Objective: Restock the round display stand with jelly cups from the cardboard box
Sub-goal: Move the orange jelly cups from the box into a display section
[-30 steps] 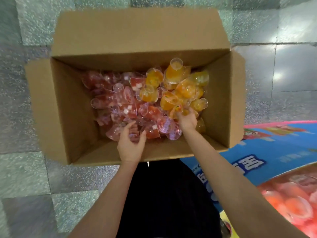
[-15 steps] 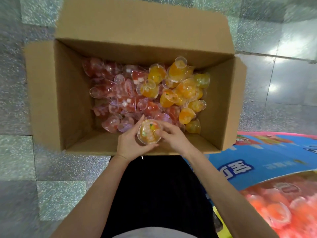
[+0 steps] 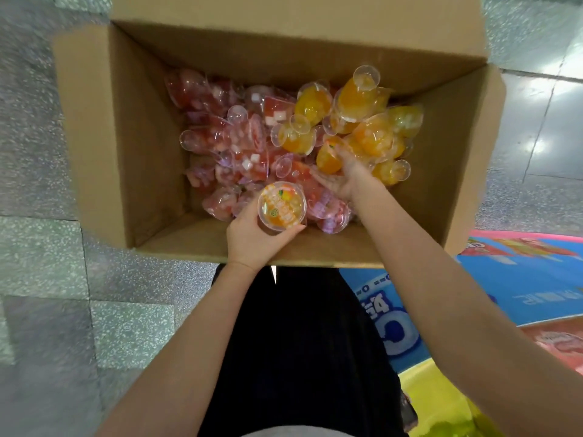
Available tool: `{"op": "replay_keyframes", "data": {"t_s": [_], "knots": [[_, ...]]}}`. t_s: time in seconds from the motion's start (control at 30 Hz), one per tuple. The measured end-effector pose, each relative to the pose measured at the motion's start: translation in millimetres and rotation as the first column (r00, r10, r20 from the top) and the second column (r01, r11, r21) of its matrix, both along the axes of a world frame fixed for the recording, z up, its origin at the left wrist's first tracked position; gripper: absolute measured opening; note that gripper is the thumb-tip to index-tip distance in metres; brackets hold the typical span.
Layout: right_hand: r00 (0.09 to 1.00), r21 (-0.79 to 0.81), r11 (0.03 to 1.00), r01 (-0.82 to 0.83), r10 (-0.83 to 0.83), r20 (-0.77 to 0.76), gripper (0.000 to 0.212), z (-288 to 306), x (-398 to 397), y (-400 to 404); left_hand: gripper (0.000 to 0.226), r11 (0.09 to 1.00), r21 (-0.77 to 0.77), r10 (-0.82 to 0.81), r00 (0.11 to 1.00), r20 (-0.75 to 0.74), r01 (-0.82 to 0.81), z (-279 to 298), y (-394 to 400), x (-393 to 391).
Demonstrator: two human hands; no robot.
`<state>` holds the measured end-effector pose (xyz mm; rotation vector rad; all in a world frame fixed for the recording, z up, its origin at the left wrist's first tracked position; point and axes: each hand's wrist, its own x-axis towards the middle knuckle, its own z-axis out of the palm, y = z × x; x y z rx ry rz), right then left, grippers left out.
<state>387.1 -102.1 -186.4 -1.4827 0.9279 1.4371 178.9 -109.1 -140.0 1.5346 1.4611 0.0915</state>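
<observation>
Since half a second ago, my right hand (image 3: 342, 176) has left the orange jelly cup (image 3: 281, 205) and reached deeper into the cardboard box (image 3: 132, 152), fingers now curled round another orange cup (image 3: 328, 159) in the pile. My left hand (image 3: 255, 238) alone grips the first cup, printed lid up, above the box's near wall. Red cups (image 3: 220, 127) fill the left side, orange ones the right. The round display stand (image 3: 520, 288) sits at my right.
</observation>
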Motion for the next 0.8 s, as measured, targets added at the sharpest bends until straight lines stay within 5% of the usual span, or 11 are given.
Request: {"op": "replay_keyframes", "data": {"t_s": [0.17, 0.27, 0.47, 0.57, 0.67, 0.8], "knots": [[0.955, 0.061, 0.953, 0.296, -0.296, -0.018, 0.048, 0, -3, -17, 0.077, 1.0, 0.008, -0.001, 1.0, 0.022, 0.001, -2, -1, -2], [0.888, 0.18, 0.87, 0.459, -0.441, -0.132, 0.057, 16, -10, -39, 0.077, 1.0, 0.013, -0.013, 0.998, 0.057, 0.012, -4, 0, -2], [0.869, 0.382, 0.784, 0.489, -0.475, -0.138, 0.047, 76, -42, -82, 0.081, 0.999, 0.006, 0.037, 0.981, 0.19, -0.039, 6, 1, -2], [0.911, 0.412, 0.832, 0.37, -0.412, 0.012, 0.038, 107, -70, -109, 0.074, 0.997, -0.003, 0.078, 0.947, 0.313, -0.082, 26, -15, -8], [0.925, 0.426, 0.86, 0.281, -0.362, 0.12, 0.053, 136, -110, -142, 0.069, 0.995, -0.092, 0.083, 0.908, 0.411, -0.05, 50, -38, -16], [0.842, 0.408, 0.839, 0.36, -0.48, 0.245, 0.054, 169, -158, -192, 0.07, 0.982, -0.165, 0.011, 0.848, 0.53, 0.091, 77, -70, -22]]}}
